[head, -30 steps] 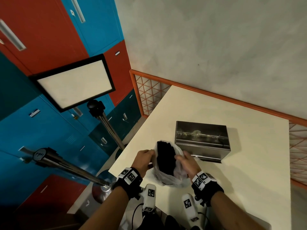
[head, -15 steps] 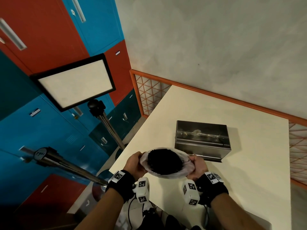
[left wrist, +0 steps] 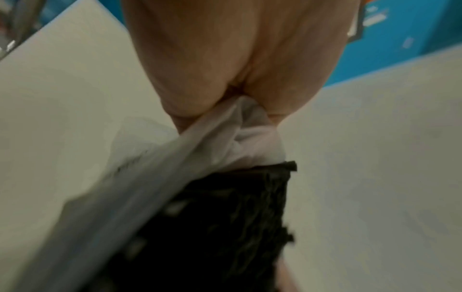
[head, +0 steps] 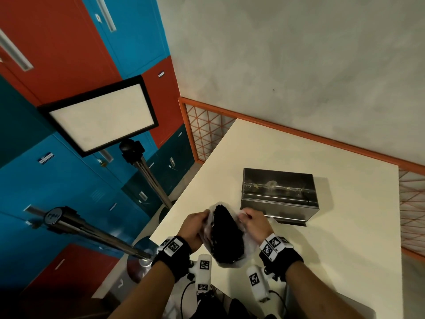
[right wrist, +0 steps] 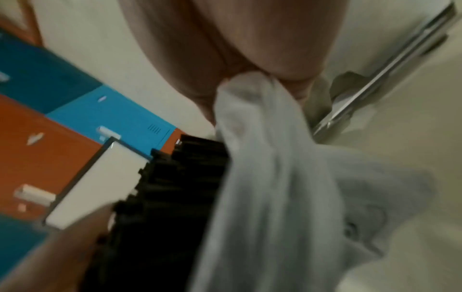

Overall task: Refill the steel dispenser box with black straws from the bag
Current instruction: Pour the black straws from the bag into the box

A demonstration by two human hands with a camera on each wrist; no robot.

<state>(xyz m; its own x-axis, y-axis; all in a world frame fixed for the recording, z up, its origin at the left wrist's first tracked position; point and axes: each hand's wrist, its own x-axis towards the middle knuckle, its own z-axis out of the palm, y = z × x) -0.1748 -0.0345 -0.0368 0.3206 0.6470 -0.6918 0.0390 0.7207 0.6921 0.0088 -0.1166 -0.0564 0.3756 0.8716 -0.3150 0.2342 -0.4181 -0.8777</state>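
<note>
Fingers of the left hand (head: 195, 224) and right hand (head: 254, 223) pinch opposite rims of the bag (head: 247, 246), apparently to spread its mouth for emptying. Steel dispenser box (head: 278, 194) lies open-topped on the table (head: 340, 249) just beyond. Black straws (head: 226, 236) form one dense, dark bundle inside the translucent film.

Dispenser box (head: 279, 196): brushed steel, dull sheen, reflections carried on the lid. Bag (head: 247, 246): thin translucent white plastic, crumpled and creased. Straws (head: 226, 236): matt black, packed in a dense bundle. Tabletop (head: 333, 261): smooth cream surface, matt. Lockers (head: 57, 54): painted metal, satin. Wall (head: 287, 65): rough grey plaster.
</note>
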